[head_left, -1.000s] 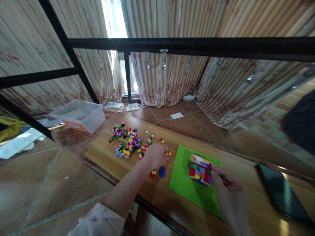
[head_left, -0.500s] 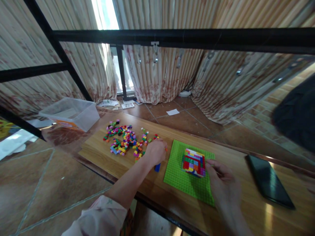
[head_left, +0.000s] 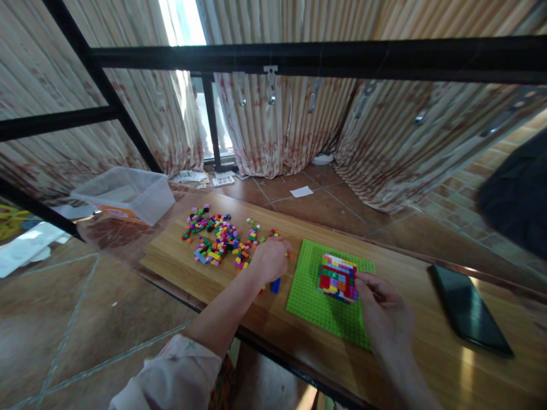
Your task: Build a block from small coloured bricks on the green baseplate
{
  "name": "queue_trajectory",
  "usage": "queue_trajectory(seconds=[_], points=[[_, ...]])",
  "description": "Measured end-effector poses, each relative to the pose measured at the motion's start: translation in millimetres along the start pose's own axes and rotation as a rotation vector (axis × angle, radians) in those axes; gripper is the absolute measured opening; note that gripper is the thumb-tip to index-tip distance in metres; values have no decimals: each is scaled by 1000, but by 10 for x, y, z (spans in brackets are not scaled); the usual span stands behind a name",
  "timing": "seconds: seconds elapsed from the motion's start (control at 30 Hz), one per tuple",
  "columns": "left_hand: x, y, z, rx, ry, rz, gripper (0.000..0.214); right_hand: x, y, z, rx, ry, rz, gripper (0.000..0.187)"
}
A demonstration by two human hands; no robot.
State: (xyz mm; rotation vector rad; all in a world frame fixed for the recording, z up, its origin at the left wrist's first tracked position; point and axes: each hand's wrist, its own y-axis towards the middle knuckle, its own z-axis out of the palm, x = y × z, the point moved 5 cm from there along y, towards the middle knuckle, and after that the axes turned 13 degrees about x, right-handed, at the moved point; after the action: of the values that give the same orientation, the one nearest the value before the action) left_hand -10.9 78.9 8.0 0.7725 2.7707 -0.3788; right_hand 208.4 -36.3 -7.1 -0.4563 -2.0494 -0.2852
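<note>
My left hand (head_left: 270, 259) is bent down at the right end of a loose pile of small toy bricks (head_left: 224, 236). Its fingers are curled together, and whatever is between them is hidden. Small orange bricks (head_left: 289, 255) show by its fingertips, and a blue brick (head_left: 276, 285) lies just below the hand. On the green baseplate (head_left: 305, 290) stands a low block built of many-coloured toy bricks (head_left: 337, 279). My right hand (head_left: 387, 307) has thumb and forefinger closed at the block's right edge, its other fingers folded in.
A black phone-like slab (head_left: 468, 310) lies on the wooden table (head_left: 423, 341) to the right. At the far left end stands a clear plastic bin (head_left: 137, 196). A black metal rail (head_left: 320, 60) crosses in front of curtains. Papers (head_left: 301, 192) lie on the tiled floor.
The view has shifted slightly. My right fingertips have come in closer against the brick block's right edge. My left hand stays at the pile's right end with little change.
</note>
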Motion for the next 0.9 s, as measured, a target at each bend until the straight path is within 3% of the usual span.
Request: queue_trajectory(seconds=[0.37,0.67,0.9], points=[[166,-2,70,3,-24,-36,39,-54,15,35,8,-20,-4,36],[78,6,55,-38,4,-95,26,-78,27,39,14,18,-16,34],[137,22,92,-49,-9,-78,36,-99,51,-33,-24,40,-34,34]])
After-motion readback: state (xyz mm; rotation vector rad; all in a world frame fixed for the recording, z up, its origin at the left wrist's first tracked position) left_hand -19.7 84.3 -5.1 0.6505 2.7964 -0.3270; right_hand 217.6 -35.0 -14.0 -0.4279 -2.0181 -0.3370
